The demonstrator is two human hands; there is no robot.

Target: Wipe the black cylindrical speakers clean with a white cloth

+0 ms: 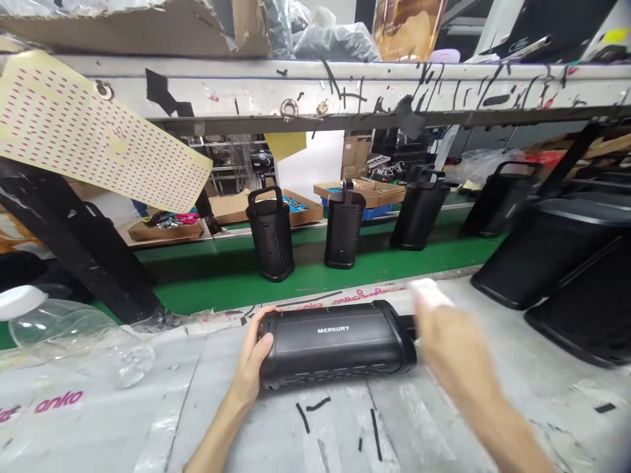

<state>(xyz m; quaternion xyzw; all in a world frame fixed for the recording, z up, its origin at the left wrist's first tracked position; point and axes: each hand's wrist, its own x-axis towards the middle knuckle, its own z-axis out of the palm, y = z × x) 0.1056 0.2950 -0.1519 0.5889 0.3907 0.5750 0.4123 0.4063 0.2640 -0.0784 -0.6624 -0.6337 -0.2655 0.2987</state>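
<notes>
A black portable speaker [340, 351] marked MERKURY lies on its side on the covered bench in front of me. My left hand [254, 358] grips its left end, thumb on the near face and fingers round the back. Beside the right end, my right hand [456, 345] is blurred by motion. A small white object [432, 293], perhaps a folded cloth, sticks out of its closed fingers. Whether that hand touches the speaker's handle end, I cannot tell.
More black speakers stand upright on the green conveyor belt [305, 259] behind the bench. Two larger dark speakers [552, 249] stand close at the right. At the left are a clear plastic bottle [73, 328] and a hanging sticker sheet [98, 125]. A shelf edge [345, 92] crosses above.
</notes>
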